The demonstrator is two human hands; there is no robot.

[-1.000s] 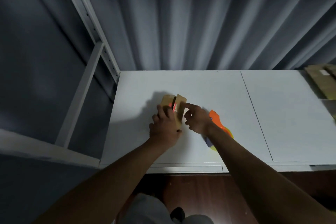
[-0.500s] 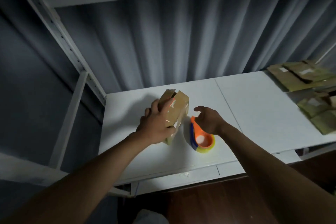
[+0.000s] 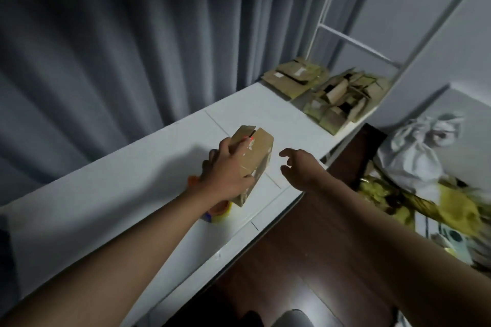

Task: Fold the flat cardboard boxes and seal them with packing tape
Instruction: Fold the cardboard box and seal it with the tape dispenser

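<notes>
From the head camera, the left hand (image 3: 225, 175) grips a small brown cardboard box (image 3: 253, 158) that is folded up and has shiny tape on it, just over the white bench (image 3: 111, 207). The right hand (image 3: 300, 167) is spread out, holding nothing. The orange tape roll holder (image 3: 216, 214) sits under the left wrist. Flat brown boxes (image 3: 295, 77) wait at the far end, so more work is left.
</notes>
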